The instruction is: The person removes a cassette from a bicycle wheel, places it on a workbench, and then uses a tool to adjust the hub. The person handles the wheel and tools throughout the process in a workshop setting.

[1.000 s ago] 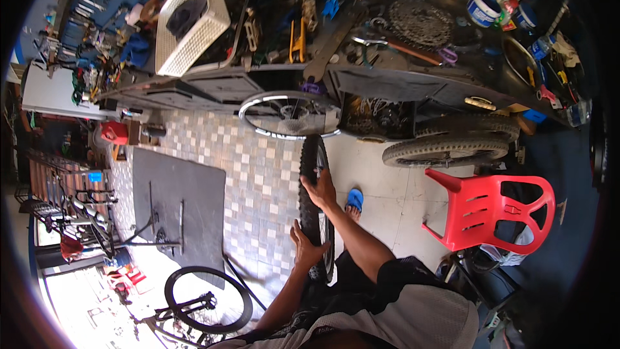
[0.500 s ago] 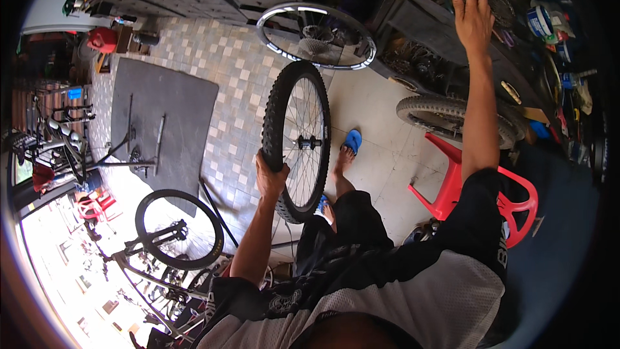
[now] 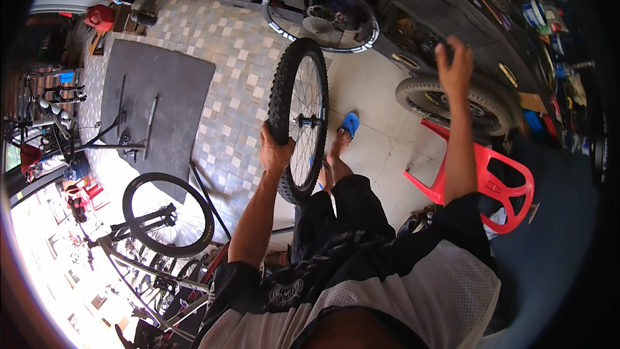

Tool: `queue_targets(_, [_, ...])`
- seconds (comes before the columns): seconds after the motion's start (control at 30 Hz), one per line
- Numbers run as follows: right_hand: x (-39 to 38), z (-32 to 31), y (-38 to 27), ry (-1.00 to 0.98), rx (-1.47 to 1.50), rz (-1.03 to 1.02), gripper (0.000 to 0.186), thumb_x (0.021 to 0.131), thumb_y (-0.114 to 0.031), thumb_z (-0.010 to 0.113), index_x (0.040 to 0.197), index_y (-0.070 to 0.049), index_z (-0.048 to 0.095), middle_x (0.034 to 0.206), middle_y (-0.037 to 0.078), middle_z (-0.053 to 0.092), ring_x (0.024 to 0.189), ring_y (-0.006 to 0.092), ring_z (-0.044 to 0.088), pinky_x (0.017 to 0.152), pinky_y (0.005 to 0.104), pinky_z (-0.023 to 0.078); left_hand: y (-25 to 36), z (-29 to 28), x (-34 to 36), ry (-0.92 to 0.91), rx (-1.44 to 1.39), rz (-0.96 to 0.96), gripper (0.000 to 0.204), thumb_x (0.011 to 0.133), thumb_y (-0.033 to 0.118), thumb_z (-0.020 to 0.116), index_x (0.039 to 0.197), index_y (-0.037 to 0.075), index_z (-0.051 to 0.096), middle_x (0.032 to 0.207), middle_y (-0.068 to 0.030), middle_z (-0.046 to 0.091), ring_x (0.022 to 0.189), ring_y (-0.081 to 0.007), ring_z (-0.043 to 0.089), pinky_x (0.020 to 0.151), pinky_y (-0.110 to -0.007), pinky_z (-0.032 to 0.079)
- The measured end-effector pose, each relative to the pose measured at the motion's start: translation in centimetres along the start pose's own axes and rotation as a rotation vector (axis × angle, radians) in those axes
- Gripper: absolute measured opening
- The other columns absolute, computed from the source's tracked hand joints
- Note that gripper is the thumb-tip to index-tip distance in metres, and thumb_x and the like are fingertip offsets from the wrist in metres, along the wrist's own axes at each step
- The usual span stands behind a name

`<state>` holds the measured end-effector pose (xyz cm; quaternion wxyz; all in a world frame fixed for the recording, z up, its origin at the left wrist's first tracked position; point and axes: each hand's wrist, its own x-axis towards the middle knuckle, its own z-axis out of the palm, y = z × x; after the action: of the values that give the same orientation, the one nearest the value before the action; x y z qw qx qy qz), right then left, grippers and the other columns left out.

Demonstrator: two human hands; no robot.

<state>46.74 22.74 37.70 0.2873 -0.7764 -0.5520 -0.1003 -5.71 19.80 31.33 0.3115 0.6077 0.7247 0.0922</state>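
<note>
A bicycle wheel (image 3: 282, 84) with a black knobby tyre stands upright in front of me. My left hand (image 3: 276, 147) grips the tyre at its near left side, thumb toward the spokes. The wheel's dark hub (image 3: 307, 121) shows in the middle of the spokes. My right hand (image 3: 456, 71) is raised at the right, in front of the dark workbench. Its fingers are curved and smeared by motion, so whether it holds anything is unclear. Below that hand, another tyred wheel (image 3: 413, 95) leans by the bench.
A bare rim (image 3: 274, 26) with white markings stands beyond the wheel. Close on my right is a red plastic chair (image 3: 494, 184). A dark mat (image 3: 161, 84) lies on the tiles at left, with a bicycle (image 3: 132, 258) nearer me. Tools crowd the workbench (image 3: 439, 10).
My right hand has come down and back from the bench top, where it was beside a shiny-tipped tool. My left hand keeps its grip on the wheel. The whole view has shifted slightly.
</note>
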Motion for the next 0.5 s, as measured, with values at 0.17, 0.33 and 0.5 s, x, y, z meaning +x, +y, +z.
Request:
queue_targets(0.17, [-26.6, -2.5, 1.7, -0.576, 0.074, 0.294, 0.053, 0.094, -0.035, 0.074, 0.135, -0.007, 0.057, 0.13, 0.021, 0.063, 0.122, 0.0414, 0.059, 0.103, 0.0524, 0.048, 1.3, -0.5, -1.0, -0.06, 0.023, 0.071, 0.09, 0.078, 0.029, 0.079, 0.152, 0.01, 0.031, 0.137, -0.0249, 0.056, 0.114, -0.0512, 0.064, 0.094, -0.059, 0.053])
queue_targets(0.33, [-45.9, -10.3, -2.4, -1.175, 0.164, 0.73, 0.053, 0.09, -0.045, 0.078, 0.123, -0.007, 0.062, 0.091, 0.013, 0.071, 0.088, 0.0323, 0.07, 0.082, 0.0463, 0.056, 1.3, -0.2, -2.6, -0.076, 0.043, 0.124, 0.092, 0.077, 0.032, 0.081, 0.152, 0.012, 0.031, 0.137, -0.0238, 0.056, 0.113, -0.0516, 0.064, 0.093, -0.059, 0.053])
queue_targets(0.5, [-55.5, -17.3, -2.2, -1.401, 0.131, 0.844, 0.054, 0.092, -0.055, 0.071, 0.121, -0.01, 0.069, 0.12, 0.018, 0.073, 0.112, 0.037, 0.069, 0.098, 0.0459, 0.054, 2.5, 0.7, -3.9, -0.103, 0.083, 0.186, 0.095, 0.076, 0.035, 0.083, 0.152, 0.017, 0.03, 0.134, -0.0234, 0.06, 0.111, -0.0516, 0.066, 0.094, -0.061, 0.052])
